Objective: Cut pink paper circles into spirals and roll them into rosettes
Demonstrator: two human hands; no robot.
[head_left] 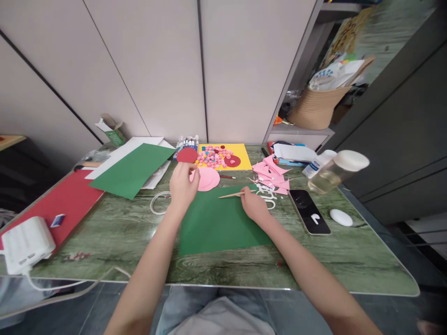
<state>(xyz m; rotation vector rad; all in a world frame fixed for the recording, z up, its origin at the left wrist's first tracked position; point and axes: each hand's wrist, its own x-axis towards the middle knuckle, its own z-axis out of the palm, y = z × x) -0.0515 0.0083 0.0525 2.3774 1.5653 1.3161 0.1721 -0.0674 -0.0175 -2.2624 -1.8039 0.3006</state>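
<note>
My left hand (pixel 185 186) has its fingers curled in at the left edge of a stack of pink paper circles (pixel 206 179). A red paper circle (pixel 186 155) shows just beyond its knuckles; whether the fingers grip anything is hidden. My right hand (pixel 254 204) rests over a green paper sheet (pixel 220 228), closed around a slim pointed wooden stick (pixel 230 194) whose tip points left. White cut-out scraps (pixel 265 191) lie close behind that hand. Farther back, a yellow sheet (pixel 242 151) carries many pink pompoms (pixel 214 158) and another red circle (pixel 233 161).
Pink paper scraps (pixel 270 172) lie right of centre. A phone (pixel 309 211), a white mouse-shaped object (pixel 341 217) and a tall clear bottle (pixel 328 174) stand or lie rightward. Leftward are green paper (pixel 134 170), red paper (pixel 66 200) and a white power bank (pixel 28 242) with cables.
</note>
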